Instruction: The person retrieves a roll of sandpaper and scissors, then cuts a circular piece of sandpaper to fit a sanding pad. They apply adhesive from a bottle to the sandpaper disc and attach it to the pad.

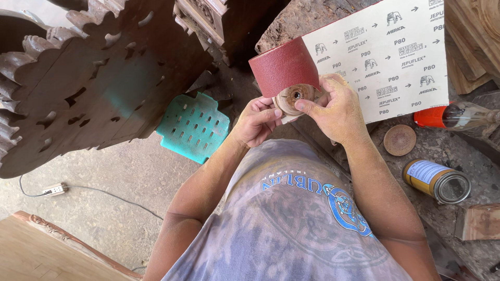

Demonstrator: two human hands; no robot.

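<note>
Head view, frame centre: left hand (pixel 258 122) and right hand (pixel 336 109) both pinch a round sanding disc pad (pixel 294 98), fingers closed on its rim. Red sandpaper sheet (pixel 284 65), printed backing up, curls over the pad, uncut; fitting appears barely begun. Right of frame: loose brown disc (pixel 399 139), open tin can (pixel 436 180), on workbench (pixel 469 151). Left: green plastic stool (pixel 194 126).
</note>
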